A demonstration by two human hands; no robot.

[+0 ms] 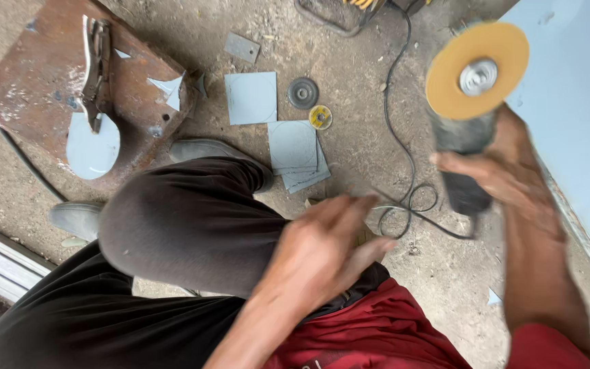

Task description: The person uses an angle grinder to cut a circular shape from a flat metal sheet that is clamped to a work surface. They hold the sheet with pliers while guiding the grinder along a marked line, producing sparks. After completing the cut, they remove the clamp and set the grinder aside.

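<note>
Concrete floor [377,157], gritty and grey, fills most of the head view; a large pale blue-grey sheet [575,116] lies along the right edge. Next in size: person's bent leg in dark trousers [192,219], grey shoes below it, red shirt at the bottom. Rusty steel plate [42,75] upper left, with locking pliers [95,68] lying on it and a rounded grey sheet piece [92,147] resting at its lower edge; small triangular offcuts sit near the plate's right corner. Angle grinder [469,137] is held up at right, its yellow-orange disc [477,70] facing the camera with the metal centre nut showing; the black cord [404,171] loops across the floor behind. Right hand [496,174] is clenched round the grinder body, blurred. Left hand [326,249] hovers over the knee, fingers loosely spread and grasping nothing. Progress, judged from layout: one rounded piece looks already cut, and a stack of grey squares [295,150] with a circle scribed on the top one, plus a single square [250,98], appears uncut. Small items: spare dark grey disc [302,93], smaller yellow-labelled round disc [320,117] just beside the stack, small grey rectangle [242,47] above. No packages or signs visible; the only label is that yellow round one, print too small to tell.
</note>
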